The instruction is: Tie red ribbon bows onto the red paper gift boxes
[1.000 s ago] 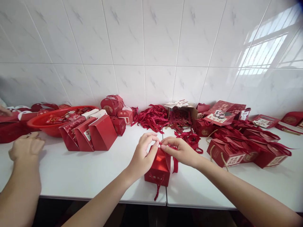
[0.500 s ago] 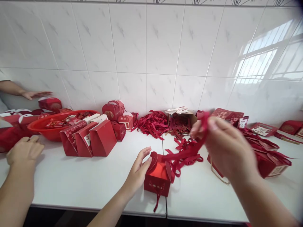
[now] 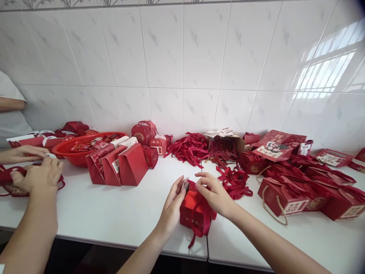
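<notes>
A small red gift box (image 3: 191, 213) stands near the front edge of the white table (image 3: 114, 213). A red ribbon (image 3: 203, 220) hangs over its front and down past the edge. My left hand (image 3: 172, 205) rests against the box's left side, fingertips pinching its top flap. My right hand (image 3: 214, 193) sits on the box's top right, fingers pinched on the ribbon at the top.
Three red bags (image 3: 118, 165) and a red basin (image 3: 85, 146) stand at the left. A ribbon heap (image 3: 189, 146) and an open carton (image 3: 225, 142) lie by the wall. Finished red boxes (image 3: 302, 190) crowd the right. Another person's hands (image 3: 38, 175) work at the far left.
My right hand, which was raised pulling a long ribbon from the right, has come back down onto the box top. The ribbon now drapes over the box. The other person's hands moved onto a red box.
</notes>
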{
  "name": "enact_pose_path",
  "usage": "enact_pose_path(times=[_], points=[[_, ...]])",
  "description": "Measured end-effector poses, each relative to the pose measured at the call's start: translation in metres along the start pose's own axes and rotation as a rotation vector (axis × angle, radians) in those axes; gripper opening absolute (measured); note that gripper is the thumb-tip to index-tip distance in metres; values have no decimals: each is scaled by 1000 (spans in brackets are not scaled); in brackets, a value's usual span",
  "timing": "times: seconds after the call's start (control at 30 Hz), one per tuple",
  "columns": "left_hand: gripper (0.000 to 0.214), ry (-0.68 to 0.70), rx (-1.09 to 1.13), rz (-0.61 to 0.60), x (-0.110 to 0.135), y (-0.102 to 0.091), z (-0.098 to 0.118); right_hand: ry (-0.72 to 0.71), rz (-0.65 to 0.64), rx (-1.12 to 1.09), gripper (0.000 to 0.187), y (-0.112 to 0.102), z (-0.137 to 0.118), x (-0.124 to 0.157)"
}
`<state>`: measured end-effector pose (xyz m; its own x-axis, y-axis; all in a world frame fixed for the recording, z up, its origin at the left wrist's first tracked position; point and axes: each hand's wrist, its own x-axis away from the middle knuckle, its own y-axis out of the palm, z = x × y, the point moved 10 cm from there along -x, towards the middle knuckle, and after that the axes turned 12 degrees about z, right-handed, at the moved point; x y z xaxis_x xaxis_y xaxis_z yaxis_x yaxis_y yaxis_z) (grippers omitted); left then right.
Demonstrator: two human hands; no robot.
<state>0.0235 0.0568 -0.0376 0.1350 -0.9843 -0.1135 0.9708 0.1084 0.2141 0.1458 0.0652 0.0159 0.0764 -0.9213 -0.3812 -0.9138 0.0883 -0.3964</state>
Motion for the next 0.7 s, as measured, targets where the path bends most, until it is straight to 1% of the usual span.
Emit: enact_pose_path(times=[0.13,0.3,0.43,0.53,0.6,0.7], points=[[46,-56,115,14,1,-1,-2,52,-48,35,28,9,10,1],[43,-65,101,1,7,4,-2,68,-94,93,26,14,11,1],[42,-20,0,-19,8,5,0,36,-119,135,25,17,8,-1],[30,-9,-138,-4,2,1,2,-1,-126,142,24,19,4,-2],[26,5,-236,-37,-2,2,5,-26,-123,143,24,18,2,-2],[23,58,-355,-108,-5,9,13,-47,-127,160,24,19,1,-2]])
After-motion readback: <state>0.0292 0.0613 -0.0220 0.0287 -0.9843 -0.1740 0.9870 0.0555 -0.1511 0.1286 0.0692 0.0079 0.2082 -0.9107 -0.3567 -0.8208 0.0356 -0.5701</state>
